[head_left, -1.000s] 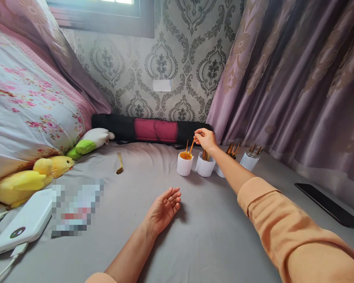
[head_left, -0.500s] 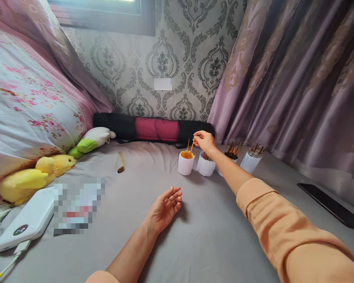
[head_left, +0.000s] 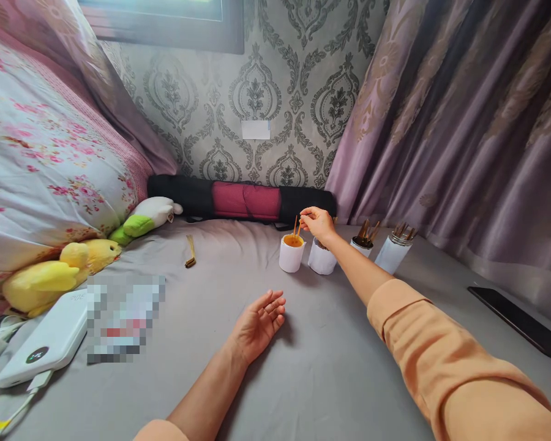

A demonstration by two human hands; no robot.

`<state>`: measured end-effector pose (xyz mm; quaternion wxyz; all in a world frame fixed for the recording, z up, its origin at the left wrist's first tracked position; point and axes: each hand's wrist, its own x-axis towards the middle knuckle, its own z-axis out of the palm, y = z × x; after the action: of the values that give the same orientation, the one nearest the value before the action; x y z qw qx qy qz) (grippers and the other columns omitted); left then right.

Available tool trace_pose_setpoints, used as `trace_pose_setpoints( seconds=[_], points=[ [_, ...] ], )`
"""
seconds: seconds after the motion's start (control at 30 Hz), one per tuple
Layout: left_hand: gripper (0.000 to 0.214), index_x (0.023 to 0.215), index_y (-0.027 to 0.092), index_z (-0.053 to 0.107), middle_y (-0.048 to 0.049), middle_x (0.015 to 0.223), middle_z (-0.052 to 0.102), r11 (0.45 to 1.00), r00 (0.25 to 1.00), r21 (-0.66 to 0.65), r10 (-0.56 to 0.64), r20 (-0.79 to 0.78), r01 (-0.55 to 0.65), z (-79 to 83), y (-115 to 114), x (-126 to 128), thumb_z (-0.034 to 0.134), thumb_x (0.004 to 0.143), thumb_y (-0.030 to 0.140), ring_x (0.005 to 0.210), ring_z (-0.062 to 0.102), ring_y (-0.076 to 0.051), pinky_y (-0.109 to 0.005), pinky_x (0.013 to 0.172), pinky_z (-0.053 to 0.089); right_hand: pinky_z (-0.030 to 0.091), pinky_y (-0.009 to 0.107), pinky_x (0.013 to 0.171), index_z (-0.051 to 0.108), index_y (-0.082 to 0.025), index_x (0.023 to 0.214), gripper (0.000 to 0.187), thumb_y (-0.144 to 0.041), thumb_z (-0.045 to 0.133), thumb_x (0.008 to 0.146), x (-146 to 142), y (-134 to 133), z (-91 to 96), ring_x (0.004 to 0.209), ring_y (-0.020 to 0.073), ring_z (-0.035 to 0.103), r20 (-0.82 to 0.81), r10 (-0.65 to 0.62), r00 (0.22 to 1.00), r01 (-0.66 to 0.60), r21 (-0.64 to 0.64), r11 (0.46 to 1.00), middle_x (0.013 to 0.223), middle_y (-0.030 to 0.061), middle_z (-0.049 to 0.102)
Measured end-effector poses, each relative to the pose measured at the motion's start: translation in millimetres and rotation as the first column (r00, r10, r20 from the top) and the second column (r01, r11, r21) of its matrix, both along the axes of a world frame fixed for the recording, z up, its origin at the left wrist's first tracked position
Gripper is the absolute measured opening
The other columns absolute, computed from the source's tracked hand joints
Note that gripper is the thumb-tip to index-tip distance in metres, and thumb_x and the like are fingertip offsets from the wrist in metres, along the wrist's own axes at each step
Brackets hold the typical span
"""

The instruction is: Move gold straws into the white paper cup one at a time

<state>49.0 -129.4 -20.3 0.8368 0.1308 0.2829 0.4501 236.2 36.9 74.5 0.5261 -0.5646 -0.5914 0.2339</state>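
Observation:
My right hand (head_left: 318, 223) reaches far forward and pinches a thin orange stick (head_left: 298, 228) whose lower end stands in a white cup (head_left: 291, 254) with orange contents. A second stick leans in the same cup. Right beside it stands another white cup (head_left: 322, 260), partly hidden by my wrist. My left hand (head_left: 258, 324) rests palm up on the grey sheet (head_left: 220, 288), fingers loosely spread, holding nothing.
Two more containers with brown sticks (head_left: 362, 244) (head_left: 393, 251) stand to the right. A small stick bundle (head_left: 190, 252) lies at left. A black and red roll (head_left: 241, 200), plush toys (head_left: 55, 275), a white power bank (head_left: 46, 344) and a dark phone (head_left: 518, 321) lie around.
My right hand has lowered slightly, bringing the stick further down into the cup. The left hand has stayed where it was.

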Motion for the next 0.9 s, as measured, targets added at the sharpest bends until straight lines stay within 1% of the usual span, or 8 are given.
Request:
trace_pose_setpoints(
  seconds=[0.17, 0.4, 0.67, 0.9],
  points=[
    [0.024, 0.093, 0.008, 0.06, -0.0082, 0.08, 0.061, 1.0, 1.0, -0.001, 0.002, 0.003, -0.002, 0.0, -0.1, 0.1, 0.061, 0.074, 0.023, 0.064, 0.057, -0.01, -0.021, 0.058, 0.049, 0.051, 0.018, 0.049, 0.058, -0.017, 0.078, 0.01, -0.011, 0.051, 0.073, 2.0, 4.7, -6.3, 0.05, 0.0065, 0.058, -0.001, 0.014, 1.0, -0.014, 0.007, 1.0, 0.063, -0.0016, 0.061],
    [0.025, 0.094, 0.008, 0.06, -0.008, 0.082, 0.061, 1.0, 1.0, 0.006, 0.004, -0.005, -0.004, -1.2, 0.3, 0.1, 0.062, 0.073, 0.024, 0.065, 0.058, -0.011, -0.021, 0.059, 0.049, 0.051, 0.02, 0.049, 0.058, -0.016, 0.079, 0.011, -0.011, 0.051, 0.073, 1.8, 5.6, -7.8, 0.05, 0.0071, 0.059, 0.008, -0.004, 1.0, 0.004, 0.009, 1.0, 0.064, -0.0003, 0.062],
    [0.024, 0.093, 0.009, 0.06, -0.0083, 0.081, 0.062, 1.0, 1.0, -0.006, 0.001, -0.008, -0.001, 1.1, 0.2, -0.2, 0.061, 0.074, 0.024, 0.065, 0.058, -0.01, -0.022, 0.06, 0.049, 0.051, 0.02, 0.051, 0.058, -0.018, 0.082, 0.013, -0.014, 0.052, 0.071, 2.2, 18.0, -17.3, 0.053, 0.0076, 0.06, 0.052, -0.004, 0.999, 0.002, 0.026, 1.0, 0.069, -0.0008, 0.064],
    [0.027, 0.093, 0.008, 0.06, -0.0069, 0.081, 0.061, 1.0, 1.0, 0.004, -0.004, 0.007, 0.004, -1.6, 1.0, 0.4, 0.063, 0.072, 0.024, 0.065, 0.057, -0.01, -0.021, 0.06, 0.048, 0.05, 0.021, 0.052, 0.058, -0.017, 0.082, 0.013, -0.015, 0.051, 0.071, -7.0, 21.3, -15.9, 0.054, 0.0083, 0.06, 0.061, 0.024, 0.998, -0.026, 0.028, 0.999, 0.066, -0.0009, 0.064]
  ],
)
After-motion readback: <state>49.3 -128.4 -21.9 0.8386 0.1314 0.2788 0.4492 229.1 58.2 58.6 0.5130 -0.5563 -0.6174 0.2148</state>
